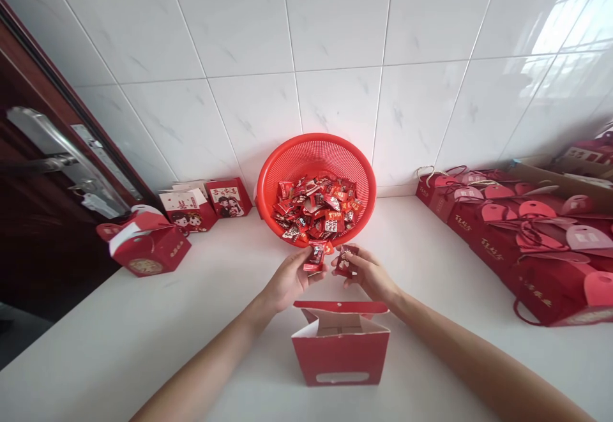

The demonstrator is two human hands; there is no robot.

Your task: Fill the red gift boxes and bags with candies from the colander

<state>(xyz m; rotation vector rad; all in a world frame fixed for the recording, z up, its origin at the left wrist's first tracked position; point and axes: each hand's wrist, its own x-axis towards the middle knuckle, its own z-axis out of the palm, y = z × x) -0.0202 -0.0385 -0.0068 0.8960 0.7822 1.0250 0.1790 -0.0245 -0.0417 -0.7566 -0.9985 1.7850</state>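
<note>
My left hand (288, 276) is closed on a red wrapped candy (315, 256) with a dark middle. Beside it, my right hand (368, 273) grips a dark red candy packet (345, 261). Both hands are just in front of a red plastic colander (368, 173), which leans tilted toward me against the wall and holds many wrapped candies (318, 208). Nearer to me, between my forearms, a red paper gift box (341, 355) stands upright with its top open. Its inside looks pale, and an oval window shows low on its front.
At left stand an open red box (151, 246) and two small printed red boxes (191, 208), (228, 198), near a dark door (43, 173). Rows of closed red gift boxes (498, 243) fill the right side, with a cardboard carton (550, 176) behind. White tiles (335, 20) back the white tabletop (230, 345).
</note>
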